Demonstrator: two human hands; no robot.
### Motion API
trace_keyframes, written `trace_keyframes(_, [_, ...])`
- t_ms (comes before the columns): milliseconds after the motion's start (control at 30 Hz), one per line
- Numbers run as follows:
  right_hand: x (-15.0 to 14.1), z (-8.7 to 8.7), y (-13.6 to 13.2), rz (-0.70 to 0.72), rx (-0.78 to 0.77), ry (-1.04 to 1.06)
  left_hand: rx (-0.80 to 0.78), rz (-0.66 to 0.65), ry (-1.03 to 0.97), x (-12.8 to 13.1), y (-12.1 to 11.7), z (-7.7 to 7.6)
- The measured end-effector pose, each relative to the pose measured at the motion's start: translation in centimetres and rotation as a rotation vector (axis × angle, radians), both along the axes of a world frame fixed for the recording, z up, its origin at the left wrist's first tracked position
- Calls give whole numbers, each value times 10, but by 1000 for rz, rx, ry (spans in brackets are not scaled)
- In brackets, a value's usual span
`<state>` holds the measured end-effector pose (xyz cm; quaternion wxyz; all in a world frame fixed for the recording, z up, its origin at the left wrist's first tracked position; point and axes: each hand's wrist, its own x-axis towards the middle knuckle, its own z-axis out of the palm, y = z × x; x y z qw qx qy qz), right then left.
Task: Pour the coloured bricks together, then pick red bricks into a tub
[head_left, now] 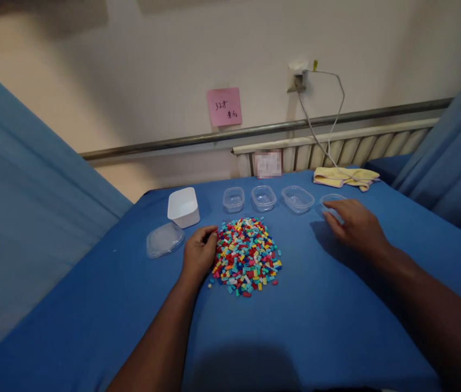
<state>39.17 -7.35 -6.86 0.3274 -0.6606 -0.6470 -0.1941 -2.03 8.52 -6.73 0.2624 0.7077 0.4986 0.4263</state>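
A heap of small multicoloured building bricks (pixel 246 256) lies on the blue-covered table. My left hand (pixel 200 251) rests at its left edge, thumb and fingers drawn together. A bit of red shows by those fingertips, but whether it is held I cannot make out. Over on the right, my right hand (pixel 355 223) is at a clear plastic container (pixel 333 197), thumb and forefinger slightly apart in front of it. The hand hides much of that container. Three more clear containers, a left one (pixel 234 200), a middle one (pixel 263 198) and a right one (pixel 297 199), stand behind the bricks.
A white tub (pixel 183 208) stands at the back left, with a translucent lid (pixel 165 240) lying in front of it. At the back right is a yellow cloth (pixel 344 177), near a white cable (pixel 338 103). Blue curtains (pixel 22 207) hang at both sides; a radiator (pixel 348 149) lines the wall.
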Motion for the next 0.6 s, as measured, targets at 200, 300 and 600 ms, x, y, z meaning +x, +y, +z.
trace_keyframes(200, [-42, -12, 22, -34, -311, 147, -34, 16, -40, 2, 1, -3])
trace_keyframes(300, [-43, -18, 44, -42, -376, 188, -14, -1, -28, 1, 0, -4])
trace_keyframes(600, [-50, -39, 69, 36, -349, 214, 104, -91, 88, 0, -5, -5])
